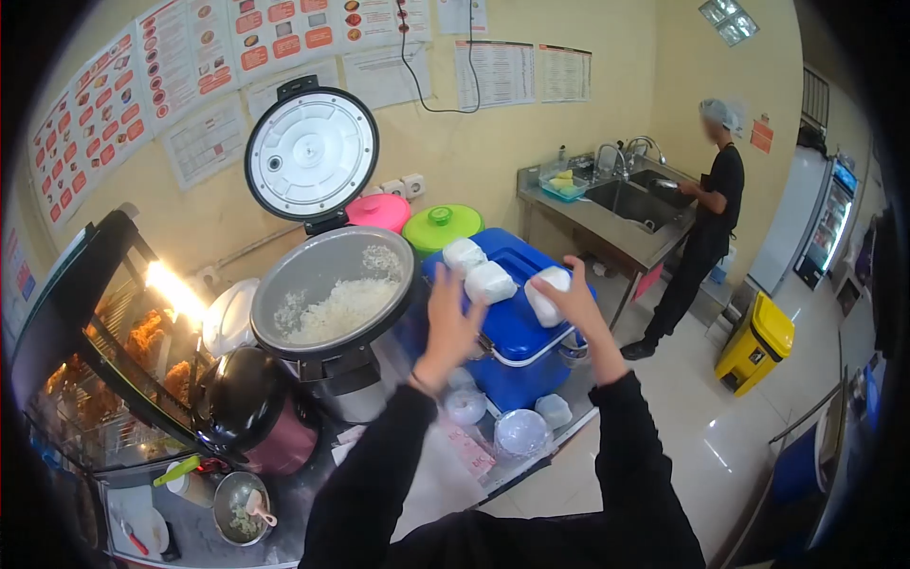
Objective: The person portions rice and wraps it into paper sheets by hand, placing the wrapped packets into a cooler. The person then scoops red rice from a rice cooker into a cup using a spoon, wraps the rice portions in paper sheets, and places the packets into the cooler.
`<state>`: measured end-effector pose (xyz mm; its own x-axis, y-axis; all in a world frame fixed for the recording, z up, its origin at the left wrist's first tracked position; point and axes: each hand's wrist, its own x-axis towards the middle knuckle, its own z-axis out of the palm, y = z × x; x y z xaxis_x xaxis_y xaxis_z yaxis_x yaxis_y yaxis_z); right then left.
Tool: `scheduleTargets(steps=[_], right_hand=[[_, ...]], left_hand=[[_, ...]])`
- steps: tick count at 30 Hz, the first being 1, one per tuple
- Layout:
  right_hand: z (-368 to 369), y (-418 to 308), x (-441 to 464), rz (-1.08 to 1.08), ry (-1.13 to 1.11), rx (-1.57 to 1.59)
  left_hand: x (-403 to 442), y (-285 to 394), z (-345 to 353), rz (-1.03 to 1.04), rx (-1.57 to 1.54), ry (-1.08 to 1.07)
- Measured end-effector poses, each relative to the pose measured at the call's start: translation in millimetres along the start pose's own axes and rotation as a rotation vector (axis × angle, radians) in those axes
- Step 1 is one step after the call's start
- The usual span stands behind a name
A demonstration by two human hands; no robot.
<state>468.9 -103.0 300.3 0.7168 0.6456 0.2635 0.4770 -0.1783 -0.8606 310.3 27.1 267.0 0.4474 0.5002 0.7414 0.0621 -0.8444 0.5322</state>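
Yellow-walled kitchen (607,123), our left hand (574,302) gripping a white packet (546,302) at the blue cooler (519,365), our right hand (449,327) open.

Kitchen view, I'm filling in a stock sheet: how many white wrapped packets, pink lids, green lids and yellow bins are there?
White wrapped packets: 3
Pink lids: 1
Green lids: 1
Yellow bins: 1
Total: 6
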Motion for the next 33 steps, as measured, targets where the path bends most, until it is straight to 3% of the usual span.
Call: scheduleTargets(steps=[3, 4, 6, 8, 9, 12, 14, 15, 19, 23, 25, 26, 27, 33], right_hand=[[-0.4, 6.8, 39.9, 0.141, -0.232, -0.493], [-0.4, 7.3, 47.6, 0.097, -0.239, -0.574], [2.9, 12.9, 57.4, 0.023, -0.258, -0.732], [9.1, 33.7, 53.2, -0.183, 0.058, -0.603], [7.9, 36.4, 44.7, -0.564, 0.515, -0.692], [-25.9, 57.2, -7.3, -0.489, 0.572, 0.064], [-22.6, 133.0, -48.9, -0.246, 0.583, 0.221], [-18.8, 159.4, -69.3, 0.103, 0.511, 0.275], [23.7, 248.3, -106.2, 0.473, 0.051, -0.431], [54.3, 250.3, -111.7, 0.448, -0.117, -0.682], [62.2, 253.6, -110.1, 0.443, -0.187, -0.655], [64.6, 254.4, -112.7, 0.462, -0.164, -0.527], [64.9, 252.4, -116.6, 0.478, -0.142, -0.402], [62.9, 246.6, -120.0, 0.427, -0.124, -0.105]], left_hand=[[56.9, -73.1, 18.6, -0.417, 0.034, -0.07], [70.6, -89.8, 24.5, -0.562, 0.09, -0.11], [95.8, -104.1, 36.0, -0.605, 0.185, -0.276], [112.0, -88.8, 38.9, -0.786, 0.12, -0.536], [112.9, -93.6, 42.7, -0.741, 0.047, -0.586], [115.2, -84.7, 42.9, -0.79, -0.025, -0.609], [118.2, -83.1, 45.7, -0.823, -0.096, -0.581], [120.3, -95.5, 51.8, -0.819, -0.139, -0.55], [117.2, -97.4, 68.1, -0.745, -0.208, -0.329], [104.5, -105.8, 77.5, -0.777, -0.405, -0.128], [104.3, -111.1, 70.7, -0.766, -0.863, -0.178], [103.3, -113.9, 67.4, -0.752, -1.092, -0.202], [104.5, -95.2, 55.1, -0.917, -1.235, -0.161], [100.3, -60.5, 18.5, -0.879, -1.472, -0.032]])
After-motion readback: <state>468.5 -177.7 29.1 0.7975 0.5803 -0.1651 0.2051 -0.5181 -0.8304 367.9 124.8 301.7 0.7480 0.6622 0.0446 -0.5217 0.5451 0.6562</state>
